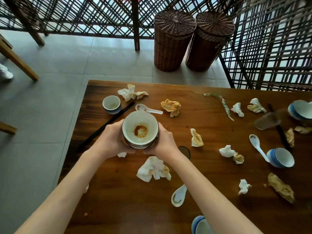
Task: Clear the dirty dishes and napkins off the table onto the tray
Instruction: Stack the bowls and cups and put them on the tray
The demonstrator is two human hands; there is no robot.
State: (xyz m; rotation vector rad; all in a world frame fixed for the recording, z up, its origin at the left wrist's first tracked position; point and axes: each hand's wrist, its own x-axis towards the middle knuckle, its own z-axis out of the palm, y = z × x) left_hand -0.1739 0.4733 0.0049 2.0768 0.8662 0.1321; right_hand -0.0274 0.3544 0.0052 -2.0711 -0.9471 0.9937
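Observation:
I hold a white bowl with orange sauce dregs above the wooden table. My left hand grips its left side and my right hand grips its right side. Behind it lie a small blue-and-white cup, black chopsticks and a white spoon. Several crumpled, stained napkins are scattered about, one just below my hands and one at the far edge. No tray is in view.
To the right lie a tipped blue bowl with a spoon, a clear cup on its side, another blue bowl, and a spoon near me. Two wicker baskets stand on the floor beyond the table.

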